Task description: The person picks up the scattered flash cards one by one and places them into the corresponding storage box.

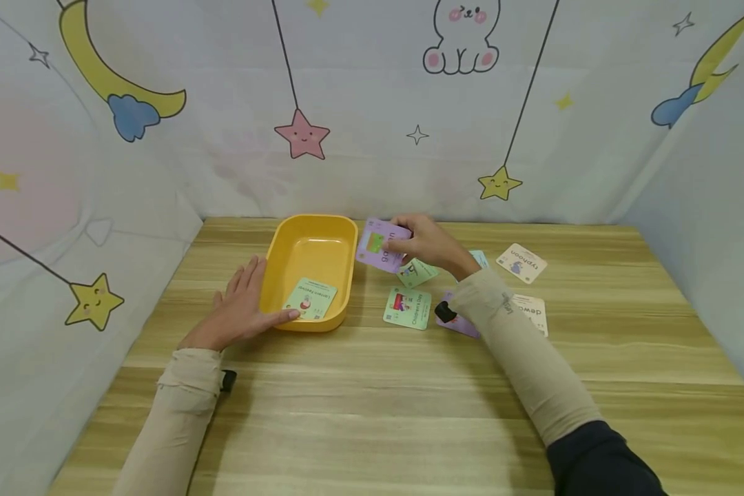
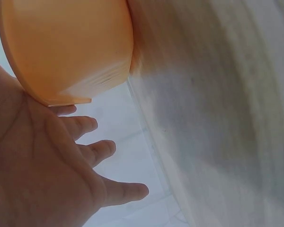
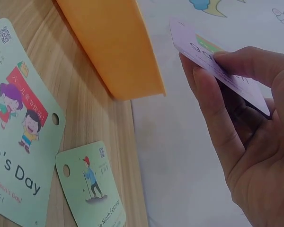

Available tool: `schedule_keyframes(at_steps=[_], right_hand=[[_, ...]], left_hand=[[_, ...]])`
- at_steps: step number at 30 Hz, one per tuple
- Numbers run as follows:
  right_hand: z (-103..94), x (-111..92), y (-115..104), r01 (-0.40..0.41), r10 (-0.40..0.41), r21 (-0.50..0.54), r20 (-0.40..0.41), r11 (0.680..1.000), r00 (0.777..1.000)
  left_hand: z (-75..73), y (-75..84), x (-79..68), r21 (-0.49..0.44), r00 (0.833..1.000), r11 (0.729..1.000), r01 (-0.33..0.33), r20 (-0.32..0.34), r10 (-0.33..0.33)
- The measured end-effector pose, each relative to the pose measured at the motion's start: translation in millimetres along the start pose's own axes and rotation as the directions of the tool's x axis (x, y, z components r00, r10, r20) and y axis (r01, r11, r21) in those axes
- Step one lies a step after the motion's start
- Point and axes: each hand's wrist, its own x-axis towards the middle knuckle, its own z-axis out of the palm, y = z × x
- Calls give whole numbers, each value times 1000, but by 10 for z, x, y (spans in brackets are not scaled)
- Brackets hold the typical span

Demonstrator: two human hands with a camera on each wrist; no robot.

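Note:
My right hand [image 1: 430, 242] pinches a purple flash card [image 1: 378, 242] between thumb and fingers, raised beside the right rim of a yellow plastic tray [image 1: 273, 265]. In the right wrist view the purple card [image 3: 241, 87] is tilted, with the thumb across its printed word. Against the tray's left side rests my left hand [image 1: 238, 303], fingers spread and straight, thumb over the near rim. The left wrist view shows its palm [image 2: 42, 156] by the tray's outer wall [image 2: 66, 47]. Inside the tray lies a green "Lantern Festival" card [image 1: 310, 300].
Right of the tray lie a green "Children's Day" card [image 1: 407, 308], another green card [image 1: 417, 273], a purple card [image 1: 465, 324] partly under the right forearm, a blue card [image 1: 480, 258], a "typhoon" card [image 1: 522, 263] and a "dewdrop"-like card [image 1: 533, 311]. A printed curtain [image 1: 372, 179] stands behind the table.

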Motion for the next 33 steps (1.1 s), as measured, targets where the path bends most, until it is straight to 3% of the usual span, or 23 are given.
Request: schedule_keyframes(at_steps=[33], right_hand=[[216, 109, -17, 36, -35, -23, 22, 999, 999]], left_hand=[[1, 36, -21, -7, 1000, 1000, -4, -7, 4]])
